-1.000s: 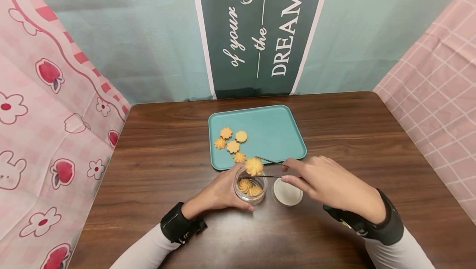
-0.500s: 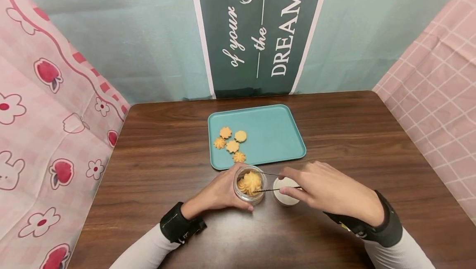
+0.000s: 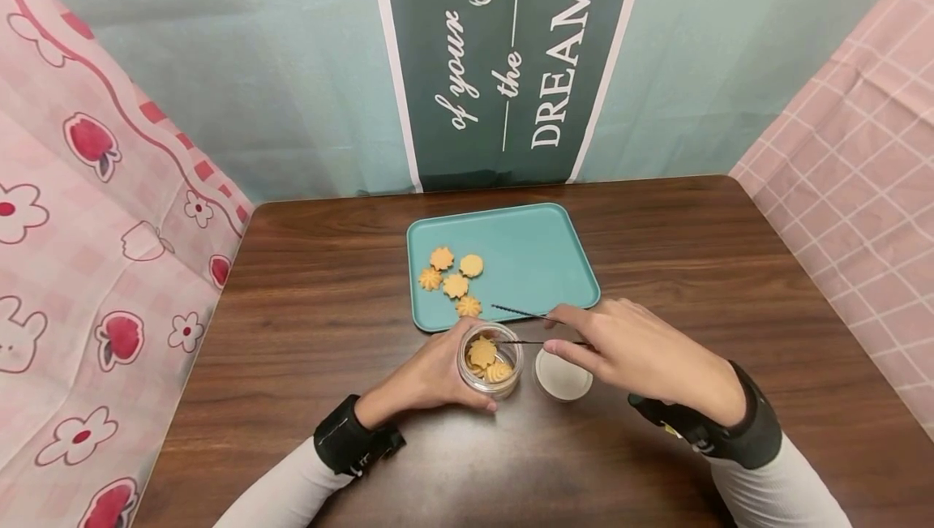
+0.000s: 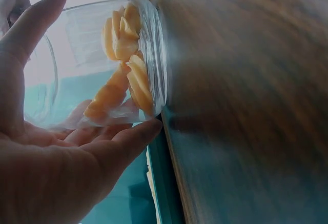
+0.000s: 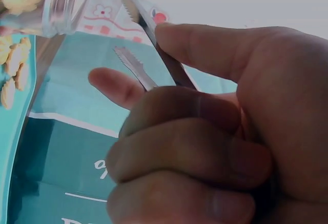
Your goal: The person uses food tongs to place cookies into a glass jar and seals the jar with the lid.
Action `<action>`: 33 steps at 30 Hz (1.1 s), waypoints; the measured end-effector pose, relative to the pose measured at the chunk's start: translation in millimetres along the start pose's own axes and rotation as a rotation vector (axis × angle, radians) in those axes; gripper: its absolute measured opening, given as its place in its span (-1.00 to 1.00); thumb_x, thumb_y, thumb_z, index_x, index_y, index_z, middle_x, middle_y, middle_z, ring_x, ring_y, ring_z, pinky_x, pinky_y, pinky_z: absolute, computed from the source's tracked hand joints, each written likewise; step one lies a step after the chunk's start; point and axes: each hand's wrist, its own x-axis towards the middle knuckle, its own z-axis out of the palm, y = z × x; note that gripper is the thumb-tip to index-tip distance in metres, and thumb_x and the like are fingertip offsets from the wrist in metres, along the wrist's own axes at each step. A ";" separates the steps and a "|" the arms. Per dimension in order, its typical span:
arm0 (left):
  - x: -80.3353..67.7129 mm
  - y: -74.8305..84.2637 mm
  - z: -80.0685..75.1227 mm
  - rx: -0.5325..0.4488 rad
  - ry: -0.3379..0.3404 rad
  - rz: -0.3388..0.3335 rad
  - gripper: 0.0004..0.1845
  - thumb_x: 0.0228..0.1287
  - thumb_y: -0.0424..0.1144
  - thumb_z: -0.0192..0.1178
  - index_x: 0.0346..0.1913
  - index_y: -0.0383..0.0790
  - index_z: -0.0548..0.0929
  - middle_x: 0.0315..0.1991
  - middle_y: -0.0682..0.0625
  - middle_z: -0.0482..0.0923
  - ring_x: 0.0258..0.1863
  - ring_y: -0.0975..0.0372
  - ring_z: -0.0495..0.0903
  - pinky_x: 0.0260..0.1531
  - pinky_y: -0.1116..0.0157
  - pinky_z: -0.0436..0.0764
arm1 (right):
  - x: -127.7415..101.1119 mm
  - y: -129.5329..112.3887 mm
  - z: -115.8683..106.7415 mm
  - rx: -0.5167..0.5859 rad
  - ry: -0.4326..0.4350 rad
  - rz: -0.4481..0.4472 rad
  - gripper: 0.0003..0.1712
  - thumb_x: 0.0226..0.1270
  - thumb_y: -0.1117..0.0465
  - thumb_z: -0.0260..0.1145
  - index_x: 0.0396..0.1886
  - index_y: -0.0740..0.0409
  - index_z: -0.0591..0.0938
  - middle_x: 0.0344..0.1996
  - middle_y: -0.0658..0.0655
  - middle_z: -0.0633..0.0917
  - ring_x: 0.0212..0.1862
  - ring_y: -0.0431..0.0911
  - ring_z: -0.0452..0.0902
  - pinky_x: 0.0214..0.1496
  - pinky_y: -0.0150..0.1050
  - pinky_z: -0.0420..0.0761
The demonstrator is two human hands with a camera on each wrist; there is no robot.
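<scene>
My left hand grips a clear glass jar on the table, thumb on the near side and fingers around the far side. Several piped, flower-shaped cookies lie at the bottom of the jar, seen through its wall in the left wrist view. My right hand holds metal tweezers with serrated tips, between thumb and index finger, the other fingers curled in. The two tips stand apart with nothing between them. In the head view the tweezers are over the jar's far right rim.
A teal tray lies beyond the jar, with several cookies on its left side. A round whitish lid is on the wooden table just right of the jar. Fabric hangings stand behind and at both sides.
The right hand lowered a cookie into the jar with the tweezers and let it go. The tweezers have since risen, tips spread. The left hand has stayed on the jar.
</scene>
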 end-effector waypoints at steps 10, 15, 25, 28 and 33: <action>-0.3 -0.7 1.0 0.001 0.000 -0.002 0.06 -0.26 -0.07 0.80 0.36 -0.21 0.43 0.15 0.02 0.66 0.13 0.23 0.64 0.20 0.21 0.62 | 20.3 12.5 2.3 0.024 0.020 0.085 -0.67 0.60 -0.03 0.30 0.08 0.08 0.72 -0.74 -0.24 0.36 -0.65 -0.38 0.24 -0.51 -0.34 0.38; -0.1 -1.8 1.0 0.010 0.002 -0.002 0.07 -0.26 -0.07 0.80 0.36 -0.22 0.42 0.15 0.02 0.66 0.13 0.23 0.65 0.19 0.21 0.62 | 34.9 18.2 7.9 0.014 0.004 0.090 -0.65 0.62 -0.04 0.27 0.09 0.11 0.72 -0.76 -0.19 0.34 -0.66 -0.31 0.21 -0.51 -0.29 0.33; -0.4 -3.6 1.6 0.026 0.004 0.004 0.06 -0.25 -0.05 0.80 0.35 -0.21 0.41 0.14 0.02 0.66 0.11 0.23 0.65 0.17 0.22 0.63 | 63.2 31.2 36.1 0.006 -0.064 0.071 -0.66 0.60 0.01 0.30 0.03 0.19 0.73 -0.76 -0.13 0.40 -0.63 -0.26 0.30 -0.50 -0.30 0.38; -0.6 -4.0 1.9 0.019 0.003 0.013 0.05 -0.25 -0.05 0.80 0.35 -0.20 0.41 0.14 0.02 0.66 0.11 0.23 0.65 0.17 0.23 0.63 | 66.9 32.6 41.7 -0.003 -0.064 0.067 -0.67 0.59 0.01 0.30 -0.01 0.19 0.74 -0.75 -0.12 0.41 -0.63 -0.24 0.33 -0.49 -0.29 0.40; -0.9 -4.0 1.4 -0.002 0.002 0.019 0.04 -0.24 -0.07 0.80 0.34 -0.20 0.42 0.15 0.02 0.65 0.13 0.23 0.64 0.19 0.23 0.61 | 71.0 33.3 51.2 -0.033 -0.079 0.068 -0.67 0.61 0.02 0.28 0.00 0.20 0.74 -0.72 -0.10 0.47 -0.61 -0.23 0.38 -0.48 -0.26 0.44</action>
